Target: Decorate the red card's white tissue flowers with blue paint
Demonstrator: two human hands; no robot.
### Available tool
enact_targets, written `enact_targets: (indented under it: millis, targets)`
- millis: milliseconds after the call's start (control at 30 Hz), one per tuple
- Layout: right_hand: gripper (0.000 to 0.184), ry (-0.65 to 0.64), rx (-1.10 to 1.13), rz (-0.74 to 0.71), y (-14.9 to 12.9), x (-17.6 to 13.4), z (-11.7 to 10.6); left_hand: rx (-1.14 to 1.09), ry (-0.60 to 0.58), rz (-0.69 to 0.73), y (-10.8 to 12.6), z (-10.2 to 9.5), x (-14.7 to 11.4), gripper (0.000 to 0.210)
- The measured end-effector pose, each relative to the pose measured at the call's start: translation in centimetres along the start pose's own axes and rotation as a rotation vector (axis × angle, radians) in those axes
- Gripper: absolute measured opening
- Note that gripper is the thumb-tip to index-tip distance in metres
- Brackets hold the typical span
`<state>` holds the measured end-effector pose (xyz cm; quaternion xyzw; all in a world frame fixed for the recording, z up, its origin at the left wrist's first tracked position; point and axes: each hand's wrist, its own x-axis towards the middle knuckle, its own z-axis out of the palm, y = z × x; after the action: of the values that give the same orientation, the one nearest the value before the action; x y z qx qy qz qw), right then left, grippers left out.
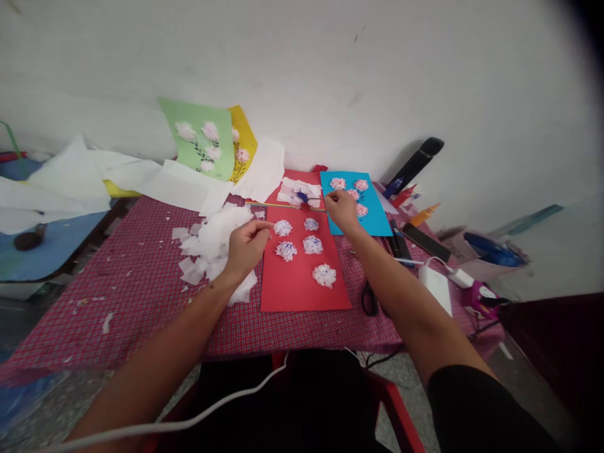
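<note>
A red paper sheet [292,289] lies before me with several crumpled tissue-paper flowers on it. Most are speckled blue; the lowest flower [324,275] is nearly all white. My right hand [342,209] pinches a thin paintbrush [315,199], whose dark blue tip rests on a folded white tissue [287,191] stained with blue. My left hand [248,246] is at the red sheet's left edge, fingers drawn together, fingertips beside the upper-left flower [282,228]. Whether they grip anything is too small to make out.
Loose white tissue pieces [214,236] are heaped at the left. A blue card [377,217] with pink-speckled flowers lies right; a green card [198,141] leans on the wall. Scissors [369,299], a phone [426,242] and a white power strip [435,289] sit near my right arm.
</note>
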<state>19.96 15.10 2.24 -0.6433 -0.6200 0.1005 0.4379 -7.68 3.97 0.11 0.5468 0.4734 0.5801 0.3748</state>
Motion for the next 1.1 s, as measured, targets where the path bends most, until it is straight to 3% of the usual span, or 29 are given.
enact_targets:
  millis: [167,300,467,600,733,833,933,1100]
  targets:
    - [0.009,0.016,0.245,0.171,0.4,0.1,-0.3,-0.002,0.01,0.006,0.1,0.0,0.1,0.021]
    - [0.005,0.059,0.474,0.311,-0.1,-0.2,-2.0,-0.009,0.02,-0.006,0.1,0.0,0.1,0.021]
    - [0.01,0.08,0.681,0.328,-1.4,-3.1,-7.0,-0.017,0.027,0.002,0.0,-0.1,0.2,0.02]
    - [0.014,0.061,0.744,0.312,-1.8,-9.2,-11.9,-0.026,0.033,0.019,0.1,-0.1,0.4,0.019]
    - [0.014,0.0,0.653,0.347,-0.8,-16.6,-15.5,-0.009,0.024,0.042,-0.1,-0.1,0.4,0.019]
    - [0.016,-0.001,0.523,0.338,0.1,-20.9,-16.6,0.003,0.024,0.042,-0.4,0.1,0.4,0.02]
    - [0.015,-0.001,0.381,0.296,0.6,-23.4,-16.6,-0.001,0.024,0.047,-0.6,0.2,0.4,0.019]
    - [0.01,-0.021,0.283,0.163,0.4,-24.7,-15.8,0.008,0.036,0.041,-0.8,0.2,0.5,0.019]
